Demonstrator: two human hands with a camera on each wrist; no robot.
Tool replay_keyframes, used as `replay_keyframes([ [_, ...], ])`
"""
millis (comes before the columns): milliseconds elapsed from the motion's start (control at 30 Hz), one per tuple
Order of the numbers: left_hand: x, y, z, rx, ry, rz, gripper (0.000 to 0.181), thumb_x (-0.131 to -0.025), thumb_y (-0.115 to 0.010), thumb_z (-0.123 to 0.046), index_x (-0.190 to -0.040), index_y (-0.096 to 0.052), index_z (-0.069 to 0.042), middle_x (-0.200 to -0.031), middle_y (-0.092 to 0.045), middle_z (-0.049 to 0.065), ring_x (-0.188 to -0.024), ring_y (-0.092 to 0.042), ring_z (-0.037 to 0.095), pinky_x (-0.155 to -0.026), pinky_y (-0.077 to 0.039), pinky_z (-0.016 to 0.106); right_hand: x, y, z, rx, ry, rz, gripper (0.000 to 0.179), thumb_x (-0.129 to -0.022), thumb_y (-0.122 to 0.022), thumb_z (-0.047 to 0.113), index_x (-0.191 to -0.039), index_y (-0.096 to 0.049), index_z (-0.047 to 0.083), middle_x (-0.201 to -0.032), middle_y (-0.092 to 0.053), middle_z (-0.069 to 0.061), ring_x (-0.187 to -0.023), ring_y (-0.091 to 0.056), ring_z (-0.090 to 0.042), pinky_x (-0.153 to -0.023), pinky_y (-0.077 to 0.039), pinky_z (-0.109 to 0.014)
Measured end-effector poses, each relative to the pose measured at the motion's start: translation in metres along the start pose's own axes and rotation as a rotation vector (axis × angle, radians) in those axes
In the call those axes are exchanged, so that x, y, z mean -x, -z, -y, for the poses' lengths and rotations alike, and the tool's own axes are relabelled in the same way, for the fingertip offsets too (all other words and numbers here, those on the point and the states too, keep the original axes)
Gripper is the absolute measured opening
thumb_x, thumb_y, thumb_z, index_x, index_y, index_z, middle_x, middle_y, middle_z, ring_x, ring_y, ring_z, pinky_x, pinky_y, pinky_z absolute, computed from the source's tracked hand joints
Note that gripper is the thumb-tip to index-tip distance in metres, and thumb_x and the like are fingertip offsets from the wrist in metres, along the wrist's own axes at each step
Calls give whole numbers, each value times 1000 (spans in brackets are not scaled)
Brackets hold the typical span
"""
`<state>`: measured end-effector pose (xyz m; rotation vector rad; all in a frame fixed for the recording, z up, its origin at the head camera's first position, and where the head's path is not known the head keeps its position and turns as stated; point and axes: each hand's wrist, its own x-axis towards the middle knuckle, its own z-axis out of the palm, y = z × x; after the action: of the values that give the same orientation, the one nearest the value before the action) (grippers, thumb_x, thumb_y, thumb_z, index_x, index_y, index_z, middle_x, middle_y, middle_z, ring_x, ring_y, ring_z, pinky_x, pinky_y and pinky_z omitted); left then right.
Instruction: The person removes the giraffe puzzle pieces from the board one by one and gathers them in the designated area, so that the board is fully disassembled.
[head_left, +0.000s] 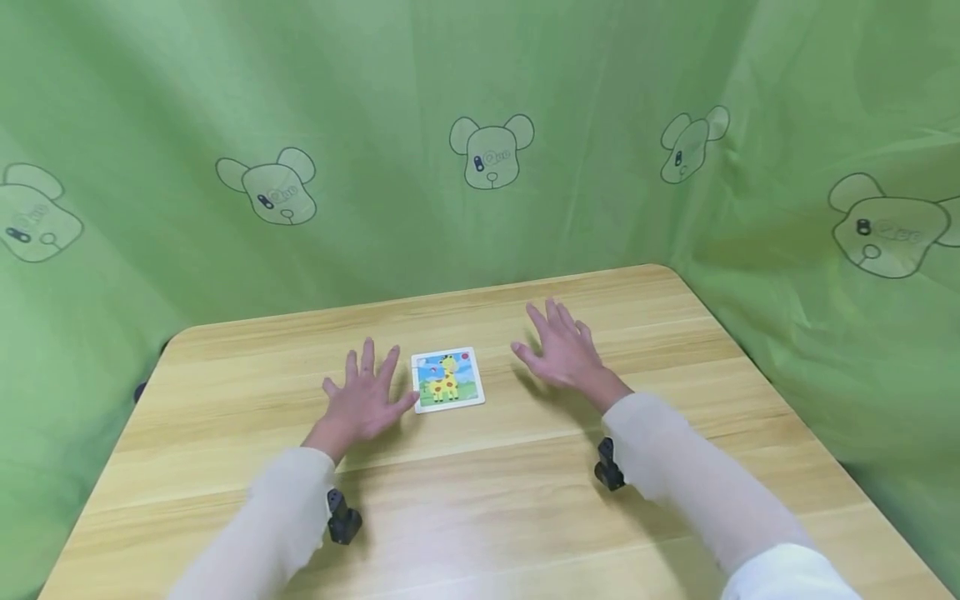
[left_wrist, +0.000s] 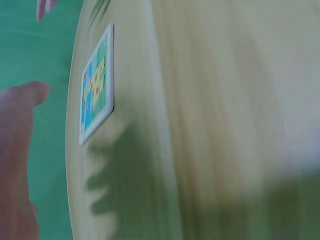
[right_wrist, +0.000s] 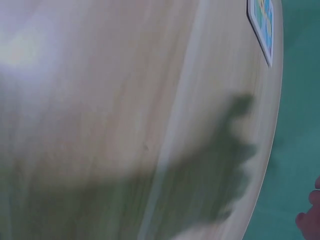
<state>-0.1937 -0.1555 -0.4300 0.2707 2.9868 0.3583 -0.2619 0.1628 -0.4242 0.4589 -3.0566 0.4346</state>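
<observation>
Lying flat: a square, white-bordered picture board (head_left: 448,381) showing a yellow giraffe with reddish spots (head_left: 444,386), on the pale wood-grain desk (head_left: 465,508), toward its far side.
Board's picture: blue above, green ground below, a red dot in the top right corner; the giraffe stands upright as the head view sees it.
Left hand (head_left: 363,406): just left of the board, fingers spread wide, holding nothing; the thumb tip overlaps the board's left edge in the head view, but the left wrist view shows it raised clear.
Right hand (head_left: 561,350): to the board's right and apart from it, fingers spread, holding nothing, the thumb pointing toward the board.
Shadows: a dark hand shape (left_wrist: 135,170) falls on the desk beside the board in the left wrist view.
Forearms: covered by loose, pale fabric sleeves (head_left: 270,508), a small black device (head_left: 343,517) at each wrist.
Backdrop: a green fabric curtain (head_left: 375,67) surrounds the desk's far edge and sides, printed with outlined bear heads (head_left: 491,154).
</observation>
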Motion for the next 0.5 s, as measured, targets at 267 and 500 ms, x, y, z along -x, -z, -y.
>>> replay_keyframes([
  [267,14,-15,-21,-3,-38,84,85,-88,-44,-65,-153,-13,-21,-157,0,19,-140,-7,49,-94,-12,80,11,-10,16,-34,42,43,78,-93,-38,60,-152,-18,13,-156,-9,-22,-143,-10,-40,-109,-17,-63],
  [500,22,-31,-33,-3,-74,160,89,-84,-50,-68,-152,-16,-22,-158,-6,18,-141,-11,46,-92,-18,80,19,-17,32,-94,67,70,77,-92,-45,55,-151,-19,14,-156,-10,-19,-143,-12,-38,-109,-18,-62],
])
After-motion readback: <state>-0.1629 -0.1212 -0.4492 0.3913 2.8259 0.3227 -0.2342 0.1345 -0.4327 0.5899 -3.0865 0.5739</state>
